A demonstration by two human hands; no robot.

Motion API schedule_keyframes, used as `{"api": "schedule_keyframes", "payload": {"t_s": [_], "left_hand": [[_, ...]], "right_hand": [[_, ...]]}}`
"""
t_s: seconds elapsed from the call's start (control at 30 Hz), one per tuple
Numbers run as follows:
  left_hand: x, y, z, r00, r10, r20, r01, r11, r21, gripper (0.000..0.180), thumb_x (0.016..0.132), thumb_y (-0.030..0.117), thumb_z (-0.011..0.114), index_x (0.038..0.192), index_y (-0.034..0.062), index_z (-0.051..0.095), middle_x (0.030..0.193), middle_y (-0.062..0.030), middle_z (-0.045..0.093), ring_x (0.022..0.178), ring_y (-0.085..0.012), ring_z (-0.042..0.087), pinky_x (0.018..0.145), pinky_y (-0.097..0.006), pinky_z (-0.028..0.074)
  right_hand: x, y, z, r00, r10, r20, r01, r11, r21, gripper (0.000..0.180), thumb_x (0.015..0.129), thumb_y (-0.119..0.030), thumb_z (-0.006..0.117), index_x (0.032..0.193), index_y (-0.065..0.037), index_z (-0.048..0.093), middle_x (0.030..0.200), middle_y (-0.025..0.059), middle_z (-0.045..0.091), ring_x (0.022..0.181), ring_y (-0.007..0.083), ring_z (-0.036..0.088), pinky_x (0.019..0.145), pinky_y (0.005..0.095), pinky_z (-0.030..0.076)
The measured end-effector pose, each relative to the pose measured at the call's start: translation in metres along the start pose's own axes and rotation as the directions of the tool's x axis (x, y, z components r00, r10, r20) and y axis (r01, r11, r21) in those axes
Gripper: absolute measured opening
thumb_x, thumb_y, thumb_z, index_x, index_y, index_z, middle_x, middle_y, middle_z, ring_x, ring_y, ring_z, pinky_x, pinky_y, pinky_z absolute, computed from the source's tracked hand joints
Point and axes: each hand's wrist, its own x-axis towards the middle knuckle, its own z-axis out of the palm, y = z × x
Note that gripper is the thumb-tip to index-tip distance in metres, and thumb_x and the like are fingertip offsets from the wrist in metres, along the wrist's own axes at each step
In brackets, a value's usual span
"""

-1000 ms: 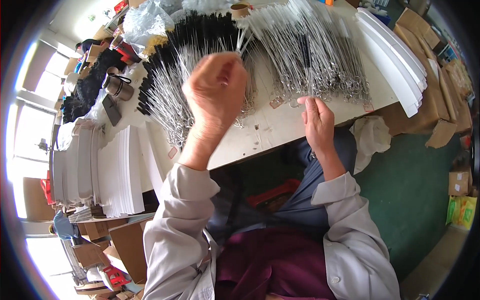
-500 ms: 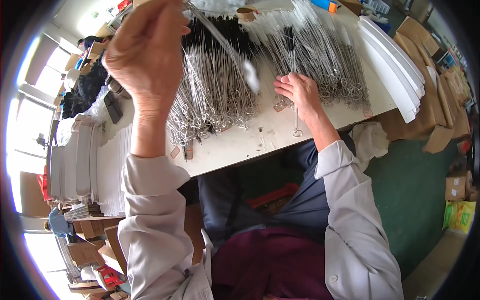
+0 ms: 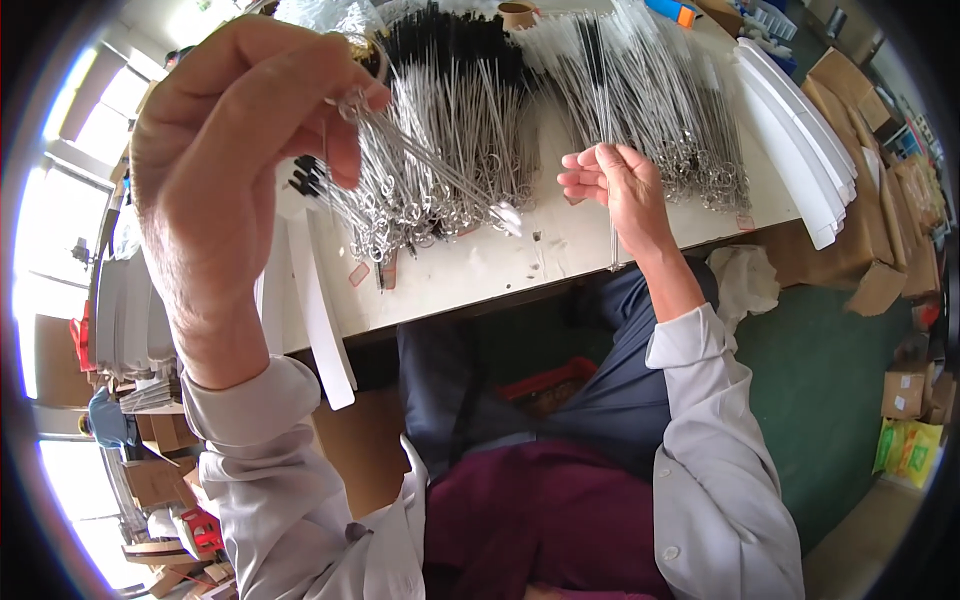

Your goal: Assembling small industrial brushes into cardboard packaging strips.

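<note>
My left hand [image 3: 240,150] is raised close to the camera and is shut on a thin wire brush [image 3: 430,170] with a ring end and a white tip. My right hand [image 3: 620,190] hovers over the white table [image 3: 560,260], fingers pinched on another thin wire brush [image 3: 612,235] that hangs down past the table's front edge. Behind both hands lie big heaps of the same brushes: black-tipped ones [image 3: 450,110] at the middle, white-tipped ones [image 3: 660,110] to the right.
Stacks of white card strips [image 3: 800,130] lie at the table's right end, more white strips [image 3: 315,300] at its left. Cardboard boxes [image 3: 880,270] stand on the green floor at right. A red crate [image 3: 545,385] sits under the table.
My left hand has risen from the table toward the camera with a brush in it. My right hand has shifted left and lifted a brush off the table.
</note>
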Motion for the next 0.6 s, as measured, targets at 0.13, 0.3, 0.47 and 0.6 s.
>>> {"api": "schedule_keyframes", "payload": {"t_s": [0.13,0.3,0.47,0.6], "left_hand": [[-0.01,0.015,0.016,0.999,-0.05,0.017,0.049,0.996,0.08,0.021,0.102,0.013,0.052,0.093,-0.0035,0.062,0.098,-0.0183,0.068,0.079,-0.023,0.068,0.067,-0.033,0.055],[-0.014,0.022,0.01,0.992,-0.032,0.126,0.031,0.999,0.006,0.024,0.103,0.015,0.05,0.098,-0.0047,0.063,0.101,-0.0202,0.067,0.084,-0.0268,0.068,0.075,-0.037,0.056],[-0.019,0.012,0.015,0.995,0.061,0.081,-0.053,0.994,-0.092,0.028,0.104,0.014,0.047,0.107,-0.0075,0.064,0.108,-0.0224,0.066,0.1,-0.0321,0.069,0.084,-0.04,0.058],[-0.019,-0.001,0.034,0.992,0.128,-0.012,-0.128,0.991,-0.035,0.006,0.087,-0.006,0.071,0.091,-0.0035,0.074,0.086,-0.0128,0.076,0.077,-0.0174,0.073,0.071,-0.028,0.058]], "right_hand": [[-0.013,-0.04,0.037,0.973,-0.174,0.152,0.178,0.984,-0.009,0.033,0.111,-0.021,0.047,0.102,0.005,0.064,0.111,0.0224,0.073,0.101,0.0292,0.074,0.093,0.0405,0.06],[-0.02,-0.063,0.067,0.914,-0.301,0.273,0.301,0.953,0.043,0.036,0.111,-0.024,0.048,0.101,0.005,0.068,0.106,0.0177,0.075,0.101,0.0245,0.074,0.094,0.0375,0.061],[-0.039,-0.077,0.093,0.884,-0.207,0.419,0.154,0.975,0.157,0.031,0.111,-0.018,0.048,0.104,0.007,0.066,0.105,0.0183,0.074,0.1,0.0248,0.074,0.091,0.0374,0.061],[-0.055,-0.078,0.104,0.843,-0.052,0.536,-0.123,0.95,0.286,0.034,0.111,-0.021,0.046,0.104,0.006,0.065,0.104,0.0225,0.074,0.095,0.0289,0.075,0.087,0.0389,0.062]]}}
